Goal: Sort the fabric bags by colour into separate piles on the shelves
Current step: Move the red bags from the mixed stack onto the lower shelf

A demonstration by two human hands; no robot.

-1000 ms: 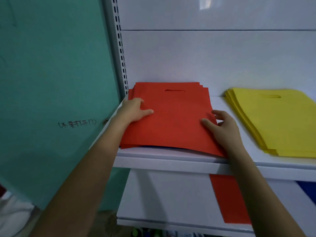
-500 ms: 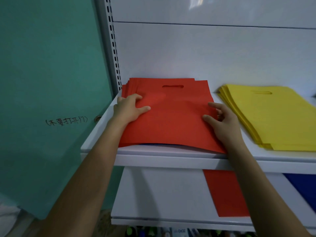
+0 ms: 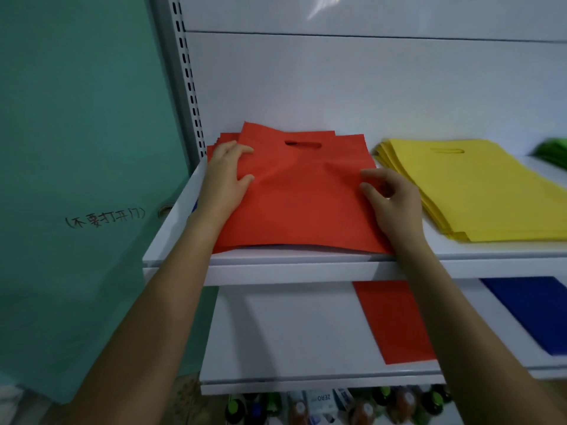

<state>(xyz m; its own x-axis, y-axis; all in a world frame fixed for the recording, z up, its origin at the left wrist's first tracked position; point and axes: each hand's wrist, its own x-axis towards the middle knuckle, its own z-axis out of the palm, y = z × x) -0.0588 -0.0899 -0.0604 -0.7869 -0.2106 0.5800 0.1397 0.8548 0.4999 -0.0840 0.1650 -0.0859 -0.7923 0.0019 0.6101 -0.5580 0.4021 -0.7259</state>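
Seems well along: red pile (image 3: 300, 197) sits on the upper shelf (image 3: 291, 268) beside the yellow pile (image 3: 478, 191), left hand (image 3: 225, 179) flat on it, right hand (image 3: 394, 200) curled at its edge (pinching? can't tell), with a lone red bag (image 3: 395, 320) and blue bag (image 3: 534, 311) left below.

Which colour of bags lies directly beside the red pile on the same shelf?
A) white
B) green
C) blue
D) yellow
D: the yellow pile lies just to the right of the red pile; blue is on the shelf below.
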